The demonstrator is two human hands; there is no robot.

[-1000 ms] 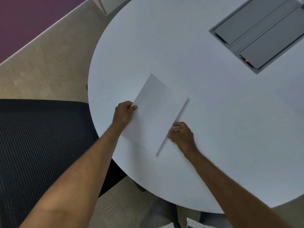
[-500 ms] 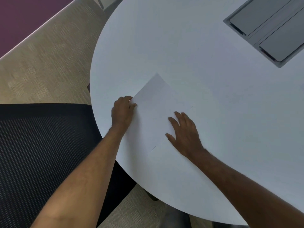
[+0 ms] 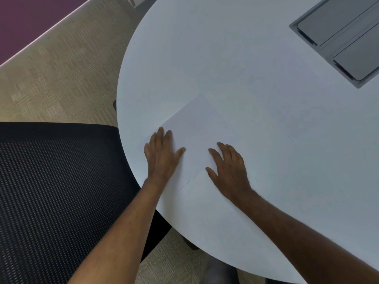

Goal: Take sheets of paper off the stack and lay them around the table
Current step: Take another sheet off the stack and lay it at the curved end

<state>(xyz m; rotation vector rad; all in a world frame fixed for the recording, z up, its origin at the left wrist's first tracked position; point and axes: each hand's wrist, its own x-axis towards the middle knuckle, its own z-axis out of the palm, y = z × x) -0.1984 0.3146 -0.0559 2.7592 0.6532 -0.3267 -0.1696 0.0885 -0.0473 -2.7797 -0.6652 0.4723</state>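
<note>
A white sheet of paper (image 3: 200, 128) lies flat on the round white table (image 3: 205, 48), turned at an angle near the table's left edge. My left hand (image 3: 162, 154) rests flat on the sheet's left side, fingers spread. My right hand (image 3: 229, 169) lies flat on its lower right corner, fingers apart. A second sheet (image 3: 264, 103) lies faintly visible to the right, further in on the table. The stack of paper is out of view.
A grey flip-lid cable box (image 3: 344, 37) is set into the table at the upper right. A black mesh chair (image 3: 57, 191) stands close against the table's left edge. Carpet floor (image 3: 61, 68) lies beyond.
The sheet, held raised at its right edge a second ago, now lies flat. Both hands let go of its edges and opened flat onto it.
</note>
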